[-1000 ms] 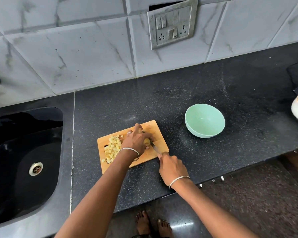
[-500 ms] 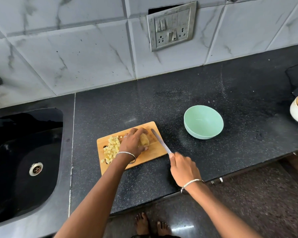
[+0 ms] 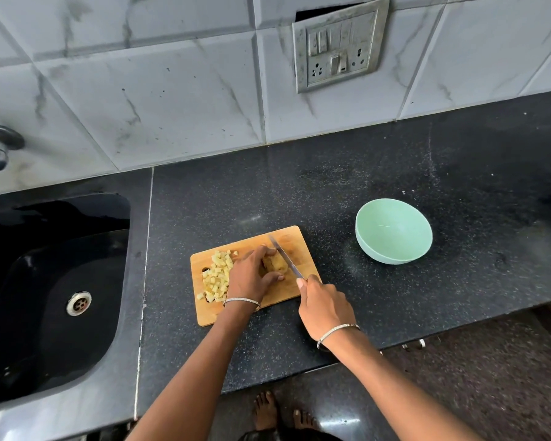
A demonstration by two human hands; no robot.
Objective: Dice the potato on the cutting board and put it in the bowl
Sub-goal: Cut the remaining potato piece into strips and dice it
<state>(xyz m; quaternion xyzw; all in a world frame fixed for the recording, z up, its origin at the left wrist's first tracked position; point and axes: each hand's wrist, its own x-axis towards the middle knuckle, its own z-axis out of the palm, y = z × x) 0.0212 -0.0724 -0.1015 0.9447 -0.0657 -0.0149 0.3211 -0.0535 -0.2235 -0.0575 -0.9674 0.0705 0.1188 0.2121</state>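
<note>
Back in comes the knife (image 3: pixel 285 256): 0.5 seconds ago its blade hung out past the right edge of the cutting board (image 3: pixel 295 238), and now it lies slantwise over the wood, tight against the right flank of the potato (image 3: pixel 275 265). Right hand (image 3: pixel 326 308) is wrapped round the handle, which is completely buried in the fist. Left hand (image 3: pixel 252 275) is clawed over the potato, fingers curled and pinning it mid-board, so only a small brown-yellow patch shows. Whether the edge has bitten in, I can't tell. Diced pieces (image 3: pixel 217 278) sit heaped on the board's left half, partly behind the left hand. To the right, the mint bowl (image 3: pixel 395 237) stands on the black counter (image 3: pixel 395 173), well apart from the board, with no potato in it.
</note>
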